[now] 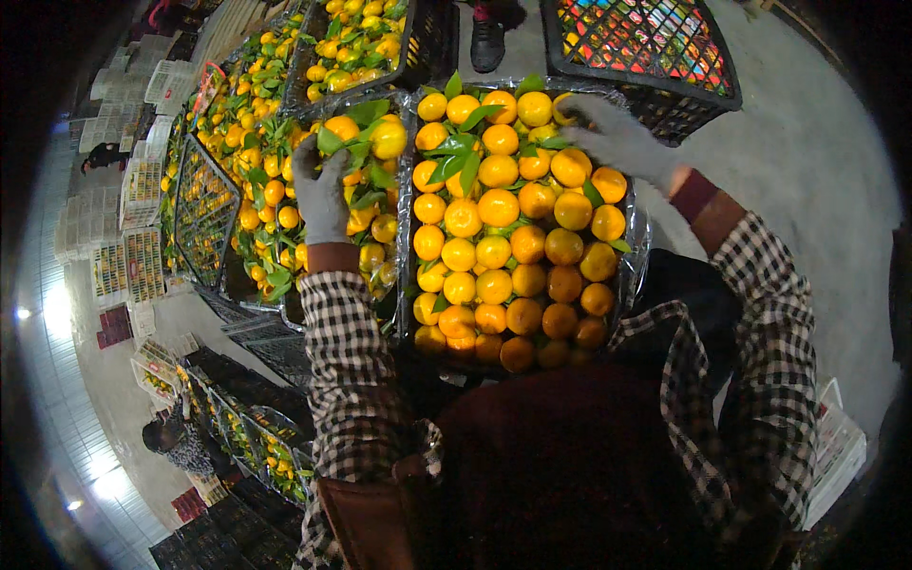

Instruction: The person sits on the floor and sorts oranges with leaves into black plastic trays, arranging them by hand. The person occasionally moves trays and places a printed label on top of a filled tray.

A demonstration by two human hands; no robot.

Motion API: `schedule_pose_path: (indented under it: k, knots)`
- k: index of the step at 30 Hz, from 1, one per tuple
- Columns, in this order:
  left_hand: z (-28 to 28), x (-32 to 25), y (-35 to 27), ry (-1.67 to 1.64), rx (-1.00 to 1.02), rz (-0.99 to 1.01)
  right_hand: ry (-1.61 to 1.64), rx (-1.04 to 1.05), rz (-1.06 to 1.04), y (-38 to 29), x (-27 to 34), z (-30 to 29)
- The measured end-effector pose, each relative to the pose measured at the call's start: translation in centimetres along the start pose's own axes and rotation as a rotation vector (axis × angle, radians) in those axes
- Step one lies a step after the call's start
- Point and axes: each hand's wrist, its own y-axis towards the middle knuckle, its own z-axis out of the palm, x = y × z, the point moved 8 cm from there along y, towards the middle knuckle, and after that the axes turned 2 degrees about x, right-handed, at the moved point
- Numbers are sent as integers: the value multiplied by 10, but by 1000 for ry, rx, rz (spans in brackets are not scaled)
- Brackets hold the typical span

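Note:
A black plastic crate lined with clear film (pixel 406 214) stands before me, with rows of orange mandarins (pixel 499 206) and a few green leaves in it. My right hand (pixel 616 135), in a grey glove, reaches over its far right corner. Its fingers lie on a mandarin (pixel 561 108) and partly cover it; the grip is hidden. To the left is a second lined crate of loose mandarins with leaves (pixel 370 221). Above that fruit my left hand (pixel 322 189), also gloved, has thumb and fingers apart, just below a leafy mandarin (pixel 342 128).
A heap of leafy mandarins (pixel 263 171) spreads at the left beside a tilted black crate (pixel 206 196). Beyond are a crate of mandarins (pixel 356 43), a shoe (pixel 487 46) and a black lattice crate with colourful contents (pixel 641 78). Another person (pixel 167 434) is at lower left.

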Motion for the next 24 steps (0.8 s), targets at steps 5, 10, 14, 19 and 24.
schedule_pose_path:
  k: [5, 10, 14, 19, 24]
  knots:
    - [103, -3, -48, -569, 222, -135, 687, 200, 2, 27, 58, 61]
    - [194, 11, -64, -833, 433, -393, 845, 129, -89, 24, 41, 18]
    - [254, 36, -48, -499, 430, -407, 824, -25, -62, 8, -4, -30]
    - [286, 85, -65, -168, 479, -527, 540, -17, 66, -17, -43, -38]
    - [290, 71, -52, 361, 844, -95, 185, 34, 201, -23, -76, -37]
